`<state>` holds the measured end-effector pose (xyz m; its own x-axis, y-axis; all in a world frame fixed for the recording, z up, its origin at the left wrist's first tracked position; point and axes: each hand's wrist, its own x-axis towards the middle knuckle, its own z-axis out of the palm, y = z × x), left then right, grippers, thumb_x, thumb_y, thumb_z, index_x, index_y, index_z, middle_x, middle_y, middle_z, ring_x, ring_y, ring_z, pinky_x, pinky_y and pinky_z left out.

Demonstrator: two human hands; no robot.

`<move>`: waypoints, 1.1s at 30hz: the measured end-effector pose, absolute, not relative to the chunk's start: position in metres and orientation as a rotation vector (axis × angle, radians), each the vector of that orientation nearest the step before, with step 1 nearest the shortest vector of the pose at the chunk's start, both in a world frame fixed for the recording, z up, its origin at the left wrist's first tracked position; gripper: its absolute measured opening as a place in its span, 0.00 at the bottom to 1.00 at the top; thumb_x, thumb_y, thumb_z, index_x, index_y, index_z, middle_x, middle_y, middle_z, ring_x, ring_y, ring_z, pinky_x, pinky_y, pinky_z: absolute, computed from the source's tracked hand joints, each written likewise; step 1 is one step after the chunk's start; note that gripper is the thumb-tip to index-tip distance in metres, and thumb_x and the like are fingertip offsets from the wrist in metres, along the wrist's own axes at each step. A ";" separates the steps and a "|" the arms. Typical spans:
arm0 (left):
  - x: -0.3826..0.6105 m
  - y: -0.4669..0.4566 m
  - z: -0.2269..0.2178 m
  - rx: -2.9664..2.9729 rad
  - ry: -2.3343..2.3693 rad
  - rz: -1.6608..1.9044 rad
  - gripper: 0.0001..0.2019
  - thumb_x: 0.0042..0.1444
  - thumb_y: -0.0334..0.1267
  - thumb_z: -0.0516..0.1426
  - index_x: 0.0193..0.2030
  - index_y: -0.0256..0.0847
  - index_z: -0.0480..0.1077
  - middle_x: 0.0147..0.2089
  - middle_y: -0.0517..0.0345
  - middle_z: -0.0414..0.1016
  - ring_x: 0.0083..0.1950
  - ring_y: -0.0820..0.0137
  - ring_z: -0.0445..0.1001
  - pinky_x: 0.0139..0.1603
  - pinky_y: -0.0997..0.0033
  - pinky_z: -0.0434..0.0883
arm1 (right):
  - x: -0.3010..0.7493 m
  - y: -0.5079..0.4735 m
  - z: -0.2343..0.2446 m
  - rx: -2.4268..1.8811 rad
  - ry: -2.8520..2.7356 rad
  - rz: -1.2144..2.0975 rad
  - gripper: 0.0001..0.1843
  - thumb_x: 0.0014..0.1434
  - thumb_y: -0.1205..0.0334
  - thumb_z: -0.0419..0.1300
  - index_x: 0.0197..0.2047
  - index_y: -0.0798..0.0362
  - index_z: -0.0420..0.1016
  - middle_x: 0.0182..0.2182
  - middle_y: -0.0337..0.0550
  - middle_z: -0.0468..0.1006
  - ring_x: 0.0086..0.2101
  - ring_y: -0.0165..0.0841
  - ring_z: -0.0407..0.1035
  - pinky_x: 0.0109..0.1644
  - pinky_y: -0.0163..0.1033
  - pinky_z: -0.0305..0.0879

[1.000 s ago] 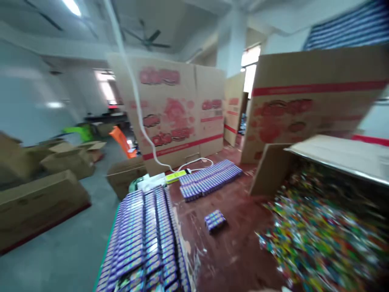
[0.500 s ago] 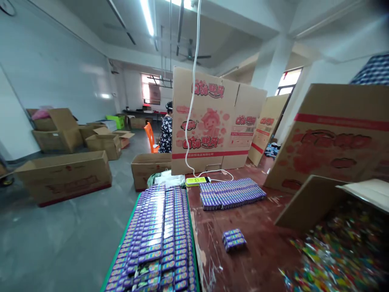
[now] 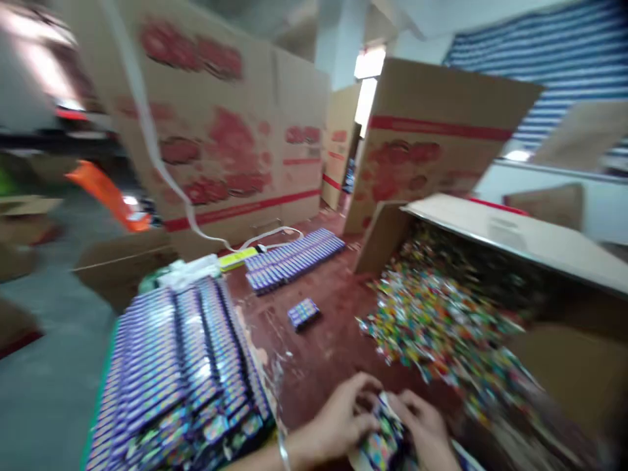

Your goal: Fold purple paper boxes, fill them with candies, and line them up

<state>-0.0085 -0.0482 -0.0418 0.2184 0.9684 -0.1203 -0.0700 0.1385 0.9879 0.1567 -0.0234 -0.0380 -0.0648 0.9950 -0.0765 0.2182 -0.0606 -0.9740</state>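
Observation:
At the bottom of the head view, my left hand (image 3: 343, 415) is curled with its fingers on a small dark printed pack (image 3: 381, 446). Opposite it, my right hand (image 3: 426, 428) grips the same pack from the right. A whitish edge shows at the pack's top; motion blur hides its details. To the left, a green tray (image 3: 104, 366) holds dense rows of small purple boxes (image 3: 152, 353). A little block of purple boxes (image 3: 303, 313) sits on the reddish-brown table (image 3: 338, 347), ahead of my hands. Loose, brightly wrapped candies (image 3: 432, 320) lie to their right.
Candies spill from a tipped cardboard carton (image 3: 534, 232) at right. A longer block of purple boxes (image 3: 294, 258) lies farther back, near a yellow-green power strip (image 3: 239, 257) with a hanging white cable (image 3: 147, 124). Tall printed cardboard sheets (image 3: 220, 131) stand behind.
The view has swung right and down, so the tray and boxes sit farther left. Both my hands have come into view, holding the small pack.

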 end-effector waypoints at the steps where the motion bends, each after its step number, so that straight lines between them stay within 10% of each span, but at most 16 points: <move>1: -0.006 -0.048 -0.040 1.173 1.018 0.990 0.27 0.41 0.24 0.59 0.51 0.41 0.68 0.43 0.56 0.73 0.43 0.67 0.71 0.40 0.72 0.67 | 0.161 -0.020 -0.043 -1.350 -1.371 1.271 0.27 0.45 0.38 0.64 0.17 0.53 0.63 0.16 0.34 0.62 0.22 0.29 0.58 0.25 0.35 0.55; 17: 0.001 -0.015 -0.035 1.080 0.820 0.830 0.25 0.49 0.29 0.60 0.56 0.36 0.65 0.46 0.49 0.75 0.48 0.62 0.72 0.47 0.66 0.67 | 0.178 -0.015 -0.048 -1.423 -1.378 1.057 0.21 0.58 0.48 0.57 0.21 0.54 0.64 0.20 0.34 0.62 0.24 0.28 0.58 0.30 0.34 0.56; 20: -0.001 -0.012 -0.039 1.045 0.841 0.878 0.22 0.50 0.30 0.61 0.53 0.35 0.67 0.47 0.48 0.75 0.49 0.61 0.72 0.49 0.64 0.67 | 0.177 -0.028 -0.036 -1.368 -1.481 1.130 0.12 0.58 0.53 0.58 0.38 0.53 0.72 0.33 0.40 0.73 0.34 0.34 0.68 0.37 0.35 0.64; 24: -0.001 -0.009 -0.046 1.025 0.885 0.914 0.19 0.50 0.32 0.62 0.50 0.36 0.68 0.47 0.47 0.75 0.49 0.60 0.72 0.51 0.63 0.67 | 0.179 -0.040 -0.026 -1.418 -1.816 1.056 0.48 0.37 0.61 0.71 0.61 0.47 0.58 0.59 0.47 0.62 0.57 0.44 0.59 0.59 0.46 0.59; 33: -0.008 -0.006 -0.055 1.140 0.945 0.872 0.14 0.50 0.37 0.63 0.40 0.37 0.66 0.38 0.56 0.72 0.40 0.67 0.71 0.41 0.71 0.68 | 0.183 -0.032 -0.026 -1.361 -2.049 0.966 0.43 0.37 0.62 0.71 0.58 0.47 0.62 0.58 0.46 0.64 0.57 0.42 0.60 0.61 0.45 0.58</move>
<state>-0.0078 -0.0061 -0.0548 0.3577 0.9204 -0.1578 -0.0830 0.1996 0.9763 0.1828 -0.0319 -0.0263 -0.3797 0.9249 0.0173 0.5751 0.2506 -0.7787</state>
